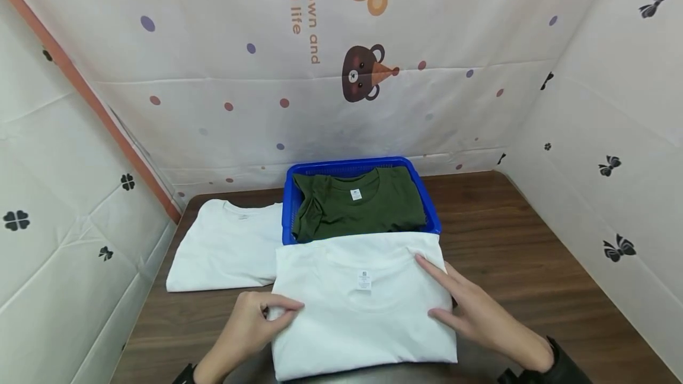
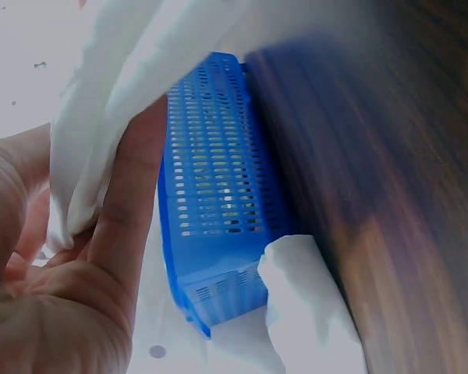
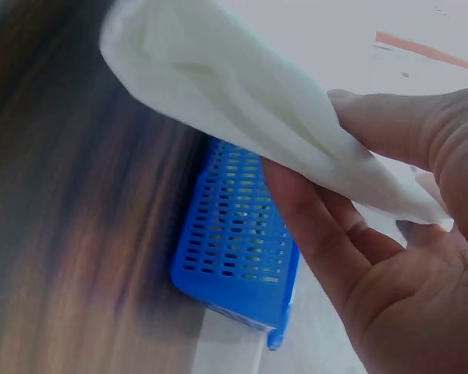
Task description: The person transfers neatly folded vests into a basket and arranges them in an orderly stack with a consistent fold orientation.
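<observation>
A folded white T-shirt (image 1: 363, 319) with a small neck label is held up off the table, in front of the blue basket (image 1: 289, 209). My left hand (image 1: 258, 319) pinches its left edge between thumb and fingers. At the right edge my right hand (image 1: 475, 313) grips the same T-shirt, with some fingers underneath. Both wrist views show the layered cloth (image 2: 101, 101) between thumb and fingers. Inside the basket lies a folded dark green T-shirt (image 1: 368, 209), its front part hidden behind the white one.
Another folded white T-shirt (image 1: 229, 250) lies on the wooden table (image 1: 496, 230) left of the basket. Patterned cloth walls (image 1: 320, 123) enclose the table at the back and both sides. The basket stands near the back wall.
</observation>
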### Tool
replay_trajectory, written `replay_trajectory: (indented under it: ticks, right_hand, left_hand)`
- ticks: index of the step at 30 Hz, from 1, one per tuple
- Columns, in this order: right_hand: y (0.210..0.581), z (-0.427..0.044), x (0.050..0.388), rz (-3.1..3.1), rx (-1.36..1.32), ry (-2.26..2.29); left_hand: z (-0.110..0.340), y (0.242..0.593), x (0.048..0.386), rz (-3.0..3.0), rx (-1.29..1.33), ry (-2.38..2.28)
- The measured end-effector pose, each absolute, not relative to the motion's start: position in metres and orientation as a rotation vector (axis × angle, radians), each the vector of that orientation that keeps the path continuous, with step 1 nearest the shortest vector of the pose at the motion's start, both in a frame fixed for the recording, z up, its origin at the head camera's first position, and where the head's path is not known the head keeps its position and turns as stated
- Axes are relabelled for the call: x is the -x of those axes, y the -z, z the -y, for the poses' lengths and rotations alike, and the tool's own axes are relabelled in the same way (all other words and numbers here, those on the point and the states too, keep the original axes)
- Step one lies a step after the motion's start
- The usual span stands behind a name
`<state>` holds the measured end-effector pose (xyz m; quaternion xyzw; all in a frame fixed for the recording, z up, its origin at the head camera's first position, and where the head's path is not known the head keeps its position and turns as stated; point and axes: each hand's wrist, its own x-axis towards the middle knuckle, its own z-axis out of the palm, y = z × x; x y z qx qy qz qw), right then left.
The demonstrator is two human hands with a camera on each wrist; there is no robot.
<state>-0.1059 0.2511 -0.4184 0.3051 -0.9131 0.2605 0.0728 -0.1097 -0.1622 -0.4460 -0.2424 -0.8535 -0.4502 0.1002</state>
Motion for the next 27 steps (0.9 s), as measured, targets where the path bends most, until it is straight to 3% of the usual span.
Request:
replay_trajectory:
  ticks: [27]
  right_hand:
    - [0.376,-0.248,0.15,2.406,-0.983,-0.665]
  left_hand:
    - [0.155,0.411,0.137,2.225,0.681,1.102]
